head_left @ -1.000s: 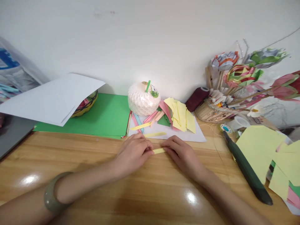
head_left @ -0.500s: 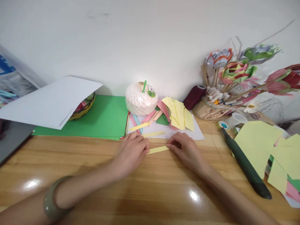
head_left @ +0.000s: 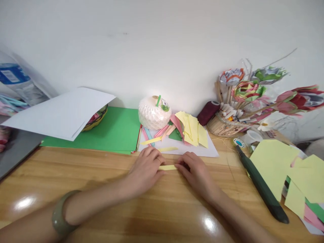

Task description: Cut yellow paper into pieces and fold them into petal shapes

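Note:
Between my two hands, low over the wooden table, stretches a narrow yellow paper strip (head_left: 168, 167). My left hand (head_left: 149, 167) is closed on its left end, thumb below and fingers on top. The right end is pinched by my right hand (head_left: 192, 167) between thumb and forefinger. Just beyond, another yellow strip (head_left: 168, 149) lies at the edge of a white sheet (head_left: 211, 150). Folded pink paper pieces (head_left: 177, 122) and a pile of yellow paper pieces (head_left: 191, 128) rest on that sheet.
A foam-wrapped coconut (head_left: 153, 114) stands behind the strips. Green sheets (head_left: 118, 131) and overhanging white paper (head_left: 63, 109) are at left. On the right are a dark green cutting tool (head_left: 263, 185), cut yellow paper (head_left: 273, 158), a maroon thread spool (head_left: 208, 113) and a basket (head_left: 222, 126) of paper flowers.
My hands have come slightly closer together, so less of the yellow strip shows between them. The whole view has shifted, with things appearing lower in the picture.

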`<state>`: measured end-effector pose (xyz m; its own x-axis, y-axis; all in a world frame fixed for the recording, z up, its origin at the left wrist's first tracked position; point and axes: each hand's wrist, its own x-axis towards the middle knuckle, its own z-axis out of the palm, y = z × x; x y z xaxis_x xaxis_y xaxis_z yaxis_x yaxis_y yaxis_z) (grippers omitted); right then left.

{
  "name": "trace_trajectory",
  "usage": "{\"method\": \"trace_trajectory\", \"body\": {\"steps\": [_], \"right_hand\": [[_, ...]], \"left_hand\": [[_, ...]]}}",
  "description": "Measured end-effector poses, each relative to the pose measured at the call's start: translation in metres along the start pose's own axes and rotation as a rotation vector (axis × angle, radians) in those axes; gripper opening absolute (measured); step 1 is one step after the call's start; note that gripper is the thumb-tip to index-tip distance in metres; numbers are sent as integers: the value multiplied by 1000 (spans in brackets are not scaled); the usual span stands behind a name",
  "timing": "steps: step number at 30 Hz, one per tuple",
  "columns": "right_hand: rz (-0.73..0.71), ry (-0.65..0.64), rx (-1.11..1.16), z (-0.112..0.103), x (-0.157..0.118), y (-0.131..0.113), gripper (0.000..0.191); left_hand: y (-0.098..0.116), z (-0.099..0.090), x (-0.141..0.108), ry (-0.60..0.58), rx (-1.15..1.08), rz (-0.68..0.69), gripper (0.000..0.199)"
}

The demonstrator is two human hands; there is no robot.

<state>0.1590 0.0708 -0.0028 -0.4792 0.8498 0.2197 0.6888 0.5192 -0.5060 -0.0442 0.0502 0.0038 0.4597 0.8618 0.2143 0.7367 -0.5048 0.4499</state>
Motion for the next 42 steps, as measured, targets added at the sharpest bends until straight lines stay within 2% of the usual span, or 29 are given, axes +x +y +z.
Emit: {"method": "trace_trajectory", "body": {"steps": [4, 12, 15, 17, 20, 23, 28, 31, 34, 39, 42], "right_hand": [[-61, -3, 10, 4, -1, -8, 8], [-172, 23, 54, 2, -5, -12, 13], [-226, 58, 30, 1, -9, -15, 15], [-265, 81, -3, 2, -12, -18, 14], [-280, 78, -7, 3, -14, -20, 13], [-259, 39, 6, 3, -15, -19, 16], [-162, -68, 42, -6, -12, -12, 23], [-79, -123, 71, -13, -10, -10, 24], [-54, -182, 137, -20, -9, -10, 24], [-84, -281, 192, -28, -7, -9, 27], [-119, -282, 210, -30, -8, -5, 26]], "left_hand": [[-3, 4, 0, -12, -38, -29, 11], [0, 3, 0, 74, -205, -75, 13], [-1, 6, -2, 124, -228, 69, 3], [-2, 10, -3, 179, -218, 186, 14], [-5, 13, -5, 231, -170, 239, 25], [-5, 12, -7, 163, -199, 188, 28], [-2, 4, -7, -65, -375, 32, 24], [-2, 0, -4, -156, -460, -143, 21], [-1, -3, -3, -186, -496, -273, 24], [-2, -8, -3, -202, -461, -186, 29], [-6, -10, -3, -146, -408, -51, 31]]}}
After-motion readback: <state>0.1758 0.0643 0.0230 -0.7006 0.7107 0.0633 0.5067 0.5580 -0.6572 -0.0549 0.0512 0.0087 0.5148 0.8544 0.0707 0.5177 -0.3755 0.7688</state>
